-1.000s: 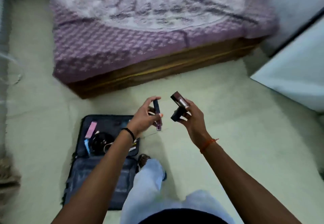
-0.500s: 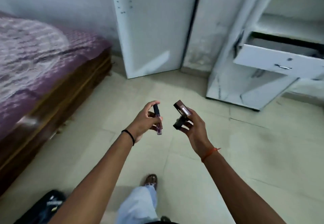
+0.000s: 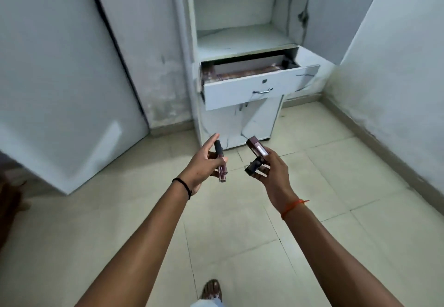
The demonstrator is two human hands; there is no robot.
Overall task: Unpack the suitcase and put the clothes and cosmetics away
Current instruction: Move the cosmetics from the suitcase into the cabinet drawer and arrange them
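The floor [image 3: 240,246] is laid with pale cream tiles, thin dark grout lines running between them. Directly on it stands a white cupboard [image 3: 240,124], its base scuffed and streaked with dark marks — pushed back against the wall. One drawer [image 3: 252,90] juts out open above the floor, with a small metal handle on its front. Above the drawer, a bare white shelf [image 3: 240,42] shows a few faint scratches. At the bottom edge, a sandalled foot [image 3: 211,288] rests on a tile.
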